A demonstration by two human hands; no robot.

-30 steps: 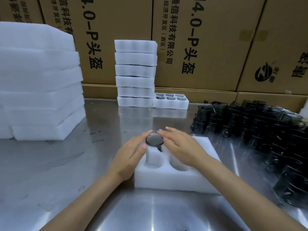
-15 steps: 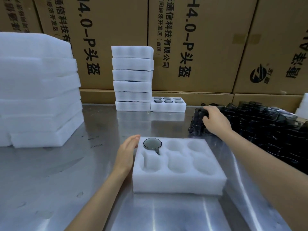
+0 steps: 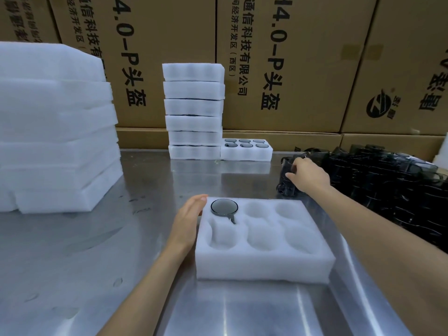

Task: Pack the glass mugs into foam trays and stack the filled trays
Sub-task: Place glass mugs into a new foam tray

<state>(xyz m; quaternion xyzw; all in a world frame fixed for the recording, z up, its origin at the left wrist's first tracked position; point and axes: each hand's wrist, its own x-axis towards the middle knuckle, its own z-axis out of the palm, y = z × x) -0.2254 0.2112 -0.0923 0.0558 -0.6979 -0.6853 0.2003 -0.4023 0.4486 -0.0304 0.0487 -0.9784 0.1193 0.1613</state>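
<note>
Packing of the second mug, pick-up phase. A white six-pocket foam tray (image 3: 264,260) lies on the brushed steel tabletop (image 3: 97,263); one dark smoked-glass mug (image 3: 224,208) is seated in its far-left pocket, handle toward the viewer, and the other five pockets are empty. The left hand (image 3: 188,220), fingers straight and holding nothing, rests flat against the tray's left wall, apparently steadying it. The right hand (image 3: 306,177) reaches to the near edge of the heap of loose dark glass mugs (image 3: 388,180) at the right, its fingers curled about one mug (image 3: 286,187); the grip appears closed on it, the mug not yet lifted clear. Behind stand a column of six filled white foam trays (image 3: 194,110), one further filled tray (image 3: 246,151) beside its base, and a pile of blank white foam slabs (image 3: 55,132) at the left. The next move probably calls for carrying the mug to a vacant pocket, most likely the far-middle one, and lowering it upright with the handle aligned to the pocket's notch.
</note>
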